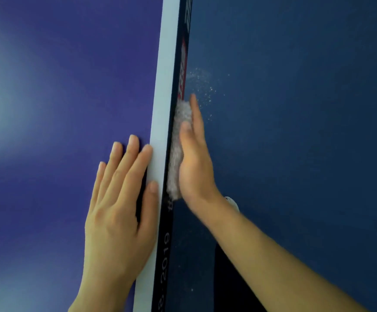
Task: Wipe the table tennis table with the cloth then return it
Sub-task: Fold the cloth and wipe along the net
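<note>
The left hand (117,199) lies flat, fingers straight, on the table tennis table (59,97) near its white edge line (162,86). To its right, the right hand (194,163), fingers straight, presses the grey cloth (176,158) against the table's dark side rim (182,64).

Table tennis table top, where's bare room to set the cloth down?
The blue top is bare left of the left hand and beyond its fingertips, bordered by the white edge line. It is crowded at the edge itself: the left hand lies along the line, and the right hand presses the cloth against the table's side.
</note>
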